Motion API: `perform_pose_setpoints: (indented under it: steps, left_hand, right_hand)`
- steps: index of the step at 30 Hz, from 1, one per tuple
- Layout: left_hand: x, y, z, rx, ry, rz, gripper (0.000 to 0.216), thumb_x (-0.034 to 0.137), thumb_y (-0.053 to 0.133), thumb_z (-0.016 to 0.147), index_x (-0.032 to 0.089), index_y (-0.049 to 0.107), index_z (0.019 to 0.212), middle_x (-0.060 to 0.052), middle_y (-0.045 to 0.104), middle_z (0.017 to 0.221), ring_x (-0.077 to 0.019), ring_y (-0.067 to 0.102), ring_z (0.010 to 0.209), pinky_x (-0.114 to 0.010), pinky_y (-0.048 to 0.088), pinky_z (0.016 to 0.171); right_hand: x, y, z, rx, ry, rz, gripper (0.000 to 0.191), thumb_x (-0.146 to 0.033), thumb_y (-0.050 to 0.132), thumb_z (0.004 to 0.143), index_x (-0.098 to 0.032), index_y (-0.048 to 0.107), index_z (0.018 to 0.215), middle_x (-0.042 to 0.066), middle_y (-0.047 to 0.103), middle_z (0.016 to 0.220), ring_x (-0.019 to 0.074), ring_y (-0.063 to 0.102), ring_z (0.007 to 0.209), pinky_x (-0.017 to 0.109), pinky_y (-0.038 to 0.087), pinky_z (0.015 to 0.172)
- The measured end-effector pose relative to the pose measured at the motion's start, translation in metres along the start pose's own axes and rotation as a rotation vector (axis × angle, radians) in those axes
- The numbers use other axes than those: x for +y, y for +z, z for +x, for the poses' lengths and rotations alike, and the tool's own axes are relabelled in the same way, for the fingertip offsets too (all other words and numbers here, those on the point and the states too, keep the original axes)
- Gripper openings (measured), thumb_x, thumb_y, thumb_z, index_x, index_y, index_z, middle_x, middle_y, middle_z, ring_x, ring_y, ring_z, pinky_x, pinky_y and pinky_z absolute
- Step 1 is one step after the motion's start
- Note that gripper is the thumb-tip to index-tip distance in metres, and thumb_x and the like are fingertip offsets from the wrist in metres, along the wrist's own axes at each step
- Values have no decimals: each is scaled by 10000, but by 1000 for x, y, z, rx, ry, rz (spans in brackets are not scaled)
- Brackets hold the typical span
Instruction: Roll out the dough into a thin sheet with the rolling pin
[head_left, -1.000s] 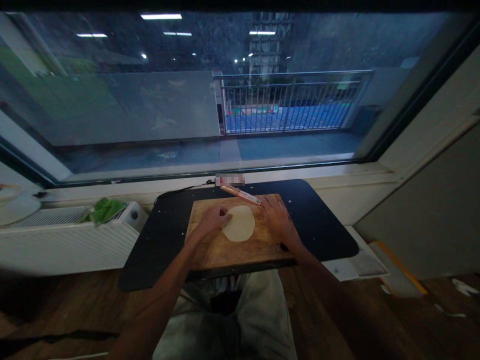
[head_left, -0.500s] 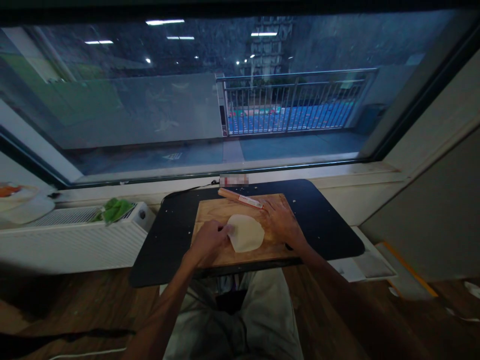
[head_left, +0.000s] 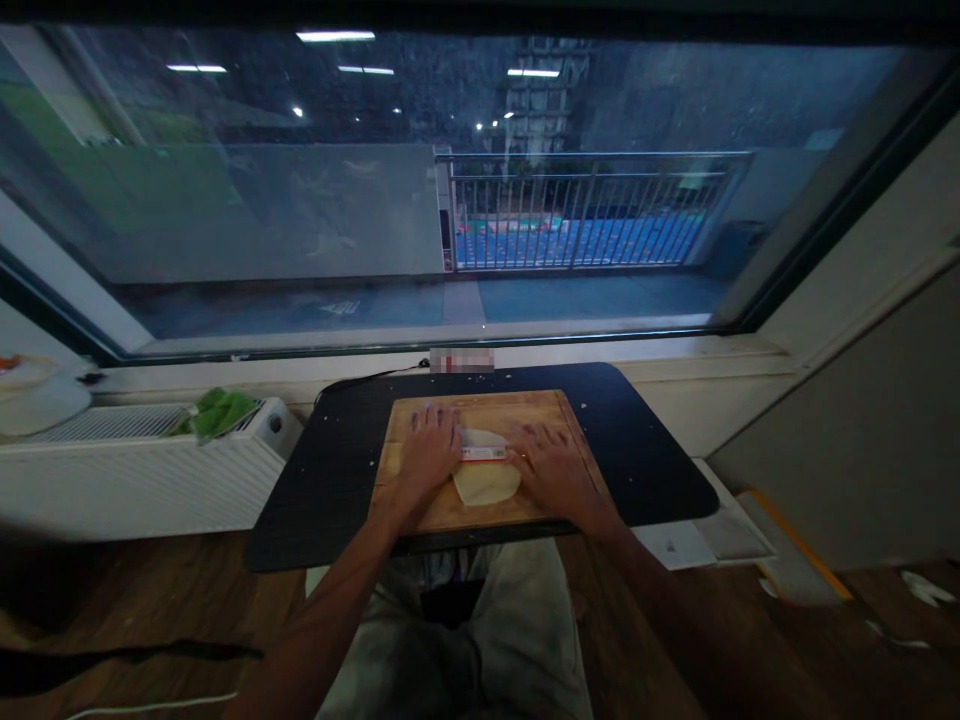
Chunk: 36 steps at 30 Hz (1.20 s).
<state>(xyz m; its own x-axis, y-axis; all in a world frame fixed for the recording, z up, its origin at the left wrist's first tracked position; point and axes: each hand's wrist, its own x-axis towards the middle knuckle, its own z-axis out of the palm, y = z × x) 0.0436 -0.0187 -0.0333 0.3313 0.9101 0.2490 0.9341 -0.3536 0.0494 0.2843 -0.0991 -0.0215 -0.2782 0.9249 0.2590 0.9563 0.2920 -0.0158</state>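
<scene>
A flat, rounded sheet of dough [head_left: 487, 487] lies on a wooden cutting board [head_left: 547, 402]. Across its upper half rests a rolling pin [head_left: 484, 454], with a white and red label showing in the middle. My left hand [head_left: 430, 448] lies over the pin's left end, fingers stretched forward and apart. Over the right end lies my right hand [head_left: 551, 465], its fingers also spread out, slightly blurred. Both palms press on the pin rather than wrap round it, and its two ends are hidden beneath them.
The board sits on a small black table [head_left: 645, 450] dotted with crumbs. Behind it are a windowsill [head_left: 600, 350] and a large window. On the left, a green cloth-like thing [head_left: 217, 412] lies on a white radiator [head_left: 172, 480], near a white container [head_left: 41, 395].
The rolling pin, which lay slanted at the board's back edge, is now straight across the dough. My left hand has let go of the dough's edge and moved onto the pin with my right.
</scene>
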Motion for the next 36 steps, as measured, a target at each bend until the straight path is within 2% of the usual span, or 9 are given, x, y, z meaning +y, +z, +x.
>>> perform_pose_setpoints:
  steps: [6, 10, 12, 15, 18, 23, 27, 32, 36]
  left_hand:
    - [-12, -8, -3, -49, 21, 28, 432, 311, 390, 1152, 180, 649, 1472, -190, 681, 1463, -348, 584, 1393, -525, 425, 1202]
    - [-21, -12, -12, -51, 16, 14, 381, 322, 394, 1156, 205, 695, 1357, -172, 687, 1438, -330, 598, 1362, -494, 441, 1181]
    - [-23, -11, -12, -40, 9, -4, 372, 317, 406, 1151, 214, 686, 1373, -168, 686, 1437, -323, 600, 1367, -489, 448, 1185]
    - [-24, -9, -7, -43, 7, -31, 365, 300, 445, 1130, 223, 675, 1403, -165, 683, 1463, -325, 596, 1403, -499, 451, 1208]
    - [-24, -6, -6, -53, 29, -51, 389, 290, 461, 1116, 222, 665, 1439, -166, 675, 1510, -330, 572, 1473, -512, 453, 1240]
    - [-28, -1, -29, -40, 108, -89, 489, 251, 440, 1092, 214, 636, 1538, -149, 650, 1608, -321, 477, 1619, -527, 413, 1316]
    - [-25, 2, -42, -10, 63, -77, 531, 262, 376, 1112, 165, 639, 1564, -167, 618, 1667, -349, 440, 1658, -555, 382, 1345]
    - [-17, -1, -24, 3, 7, -44, 540, 242, 405, 1094, 147, 636, 1572, -181, 622, 1660, -364, 449, 1654, -567, 375, 1345]
    - [-14, -3, -5, 19, -36, -18, 546, 244, 427, 1090, 141, 616, 1592, -192, 625, 1649, -392, 428, 1663, -573, 397, 1320]
  right_hand:
    - [-5, 7, 2, 7, 192, -105, 467, -248, 364, 1163, -153, 751, 1408, 181, 722, 1517, 352, 606, 1446, 548, 430, 1256]
    - [-1, 16, 8, 23, 217, -159, 491, -262, 425, 1131, -56, 715, 1469, 270, 666, 1579, 412, 523, 1560, 646, 344, 1318]
    - [4, 19, 14, 13, 149, -141, 524, -268, 462, 1120, -23, 657, 1541, 279, 610, 1644, 398, 469, 1621, 603, 314, 1355]
    - [8, 19, 22, -30, 85, -74, 553, -273, 470, 1124, -36, 596, 1608, 253, 576, 1688, 350, 499, 1613, 501, 371, 1337]
    - [3, 13, 19, -47, 90, -50, 529, -288, 448, 1136, -60, 617, 1582, 250, 620, 1643, 355, 550, 1565, 509, 415, 1300]
    - [-16, 9, 1, -63, 186, -22, 568, -306, 428, 1137, -55, 588, 1621, 230, 597, 1678, 345, 513, 1604, 505, 387, 1320]
    - [-26, 12, 2, -9, 317, -12, 571, -316, 445, 1123, -77, 621, 1612, 210, 625, 1658, 350, 530, 1585, 515, 376, 1319]
    - [-19, 7, 21, 48, 315, -31, 515, -332, 412, 1156, -103, 684, 1528, 197, 701, 1562, 358, 609, 1458, 512, 417, 1265]
    - [-6, 1, 31, 64, 211, -85, 486, -325, 400, 1175, -132, 657, 1540, 181, 689, 1571, 366, 574, 1464, 522, 389, 1264]
